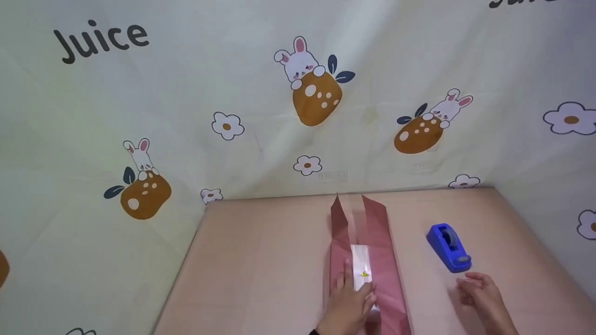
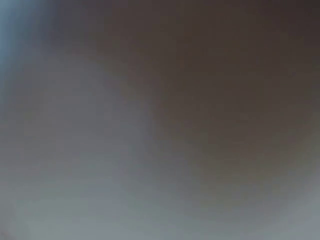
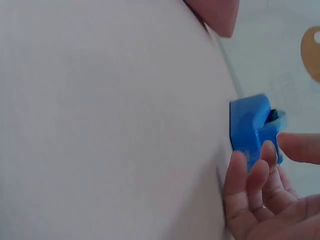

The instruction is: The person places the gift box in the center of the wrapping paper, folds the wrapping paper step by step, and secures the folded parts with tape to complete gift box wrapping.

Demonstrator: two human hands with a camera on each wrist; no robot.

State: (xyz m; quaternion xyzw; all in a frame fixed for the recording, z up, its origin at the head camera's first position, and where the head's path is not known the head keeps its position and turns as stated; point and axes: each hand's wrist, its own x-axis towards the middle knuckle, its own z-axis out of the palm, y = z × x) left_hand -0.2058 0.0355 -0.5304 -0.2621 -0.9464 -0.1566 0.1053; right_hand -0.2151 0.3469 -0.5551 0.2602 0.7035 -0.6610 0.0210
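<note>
— Looking from the head view, what lies under the left hand [image 1: 350, 304]?

— Its fingers are laid out flat and press down on a long sheet of dusky pink wrapping paper [image 1: 389, 274] whose two side flaps are folded up along a narrow box. A shiny silver strip [image 1: 361, 265] of that box shows in the gap between the flaps, just ahead of the fingertips. The paper lies in the middle of the pale pink counter [image 1: 260, 260], running away towards the back wall.

— And the right hand [image 1: 479, 291]?

— It hovers to the right of the paper, fingers loosely curled, gripping nothing. In the right wrist view the fingertips [image 3: 250, 172] sit just in front of a bright blue plastic tape dispenser [image 3: 254, 127]; whether they touch it I cannot tell. From the head view the dispenser [image 1: 448, 248] stands on the counter just beyond that hand, well apart from the paper.

— Does the left wrist view add anything?

— No, it is only a grey-brown blur.

— What is behind the counter?

— A cream cloth backdrop [image 1: 186, 116] printed with rabbits, flowers and the word "Juice".
</note>
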